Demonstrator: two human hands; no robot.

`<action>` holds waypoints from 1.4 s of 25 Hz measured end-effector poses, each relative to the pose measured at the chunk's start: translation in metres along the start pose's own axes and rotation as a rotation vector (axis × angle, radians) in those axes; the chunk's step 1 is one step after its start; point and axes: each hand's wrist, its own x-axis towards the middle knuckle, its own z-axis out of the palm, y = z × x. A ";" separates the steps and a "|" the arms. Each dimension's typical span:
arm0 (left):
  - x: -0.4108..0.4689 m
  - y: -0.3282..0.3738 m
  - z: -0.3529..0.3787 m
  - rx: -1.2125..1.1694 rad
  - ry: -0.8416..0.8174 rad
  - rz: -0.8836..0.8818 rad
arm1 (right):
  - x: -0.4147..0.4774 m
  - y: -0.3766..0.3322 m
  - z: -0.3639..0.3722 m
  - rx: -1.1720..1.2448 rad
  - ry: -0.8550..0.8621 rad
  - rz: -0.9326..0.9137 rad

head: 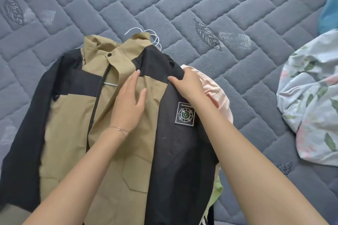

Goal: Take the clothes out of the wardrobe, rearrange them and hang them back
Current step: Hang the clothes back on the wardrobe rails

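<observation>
A tan and black jacket (73,133) lies front up on the grey quilted mattress (128,2), on top of a pile of clothes. Several white wire hanger hooks (155,39) stick out past its collar. My left hand (130,100) rests flat on the tan chest panel with fingers apart. My right hand (186,84) grips the black shoulder of the jacket, just above a square patch (184,113). Under the jacket a pale pink garment (217,93) and a light green one (217,192) peek out on the right side.
A crumpled floral sheet (311,100) lies at the right edge of the mattress. A blue-green cloth (331,5) sits in the top right corner. Bare mattress stretches beyond the jacket's collar and to its left.
</observation>
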 end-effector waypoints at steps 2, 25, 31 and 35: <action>-0.004 0.002 -0.001 -0.034 -0.010 -0.032 | -0.007 0.000 -0.004 0.129 0.031 0.013; -0.009 0.020 -0.059 -0.231 0.255 -0.481 | -0.125 -0.022 0.006 0.328 0.014 -0.502; -0.039 0.002 -0.066 -0.284 0.320 -0.498 | -0.079 -0.011 0.019 0.115 -0.159 -0.167; -0.059 -0.007 -0.075 -0.241 0.384 -0.462 | -0.073 -0.005 0.028 -0.377 -0.214 -0.138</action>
